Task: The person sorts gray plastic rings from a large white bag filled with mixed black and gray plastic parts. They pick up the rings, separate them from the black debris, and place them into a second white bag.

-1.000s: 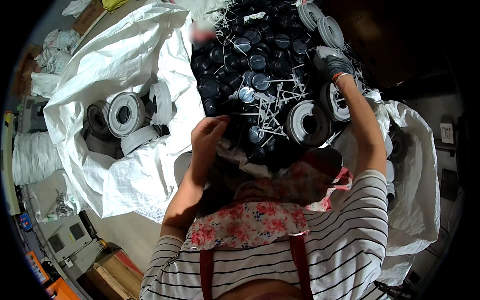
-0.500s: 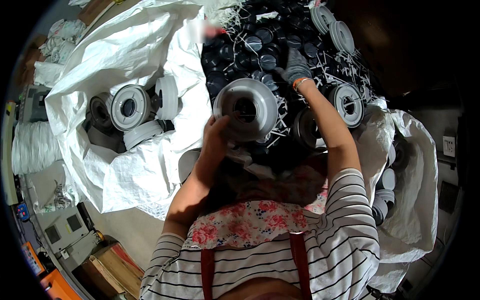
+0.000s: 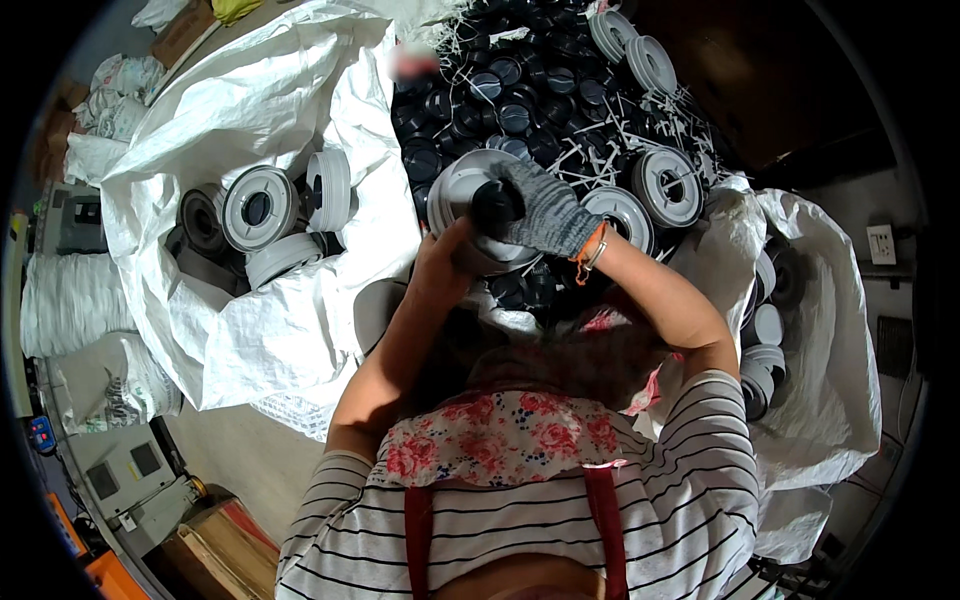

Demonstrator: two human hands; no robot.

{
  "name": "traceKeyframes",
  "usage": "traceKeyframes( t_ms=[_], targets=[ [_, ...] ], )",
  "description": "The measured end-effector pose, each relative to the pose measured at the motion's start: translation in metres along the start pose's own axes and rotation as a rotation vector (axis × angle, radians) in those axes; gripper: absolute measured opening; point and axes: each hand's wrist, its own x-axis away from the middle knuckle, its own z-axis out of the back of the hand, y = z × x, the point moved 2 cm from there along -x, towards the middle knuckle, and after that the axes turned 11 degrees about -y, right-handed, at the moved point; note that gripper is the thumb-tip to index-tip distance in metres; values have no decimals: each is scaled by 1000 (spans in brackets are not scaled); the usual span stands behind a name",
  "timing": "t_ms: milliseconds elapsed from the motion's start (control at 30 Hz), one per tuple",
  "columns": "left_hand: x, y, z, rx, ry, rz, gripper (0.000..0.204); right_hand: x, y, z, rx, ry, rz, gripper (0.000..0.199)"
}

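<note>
The left hand (image 3: 445,262) grips the grey ring (image 3: 450,190), seemingly light, stiff, best rim-held; the right hand (image 3: 548,213) clasps the black cap (image 3: 491,206).

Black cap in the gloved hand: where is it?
In the head view's upper middle, the black cap is in the gloved right hand, over the grey ring in the left hand.

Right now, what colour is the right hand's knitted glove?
The knitted fabric glove is mottled grey; best seen in the head view.

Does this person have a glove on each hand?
No, only the right hand wears a grey glove; the left hand shows bare skin.
</note>
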Motion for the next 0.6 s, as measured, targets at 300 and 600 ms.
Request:
traceKeyframes(
  t_ms=[300, 600],
  targets=[
    [42, 11, -13, -309, 112, 75, 34, 9, -45, 14, 66, -382, 295, 43],
    [49, 6, -30, -350, 127, 89, 29, 36, -46, 8, -5, -79, 60, 50]
  ],
)
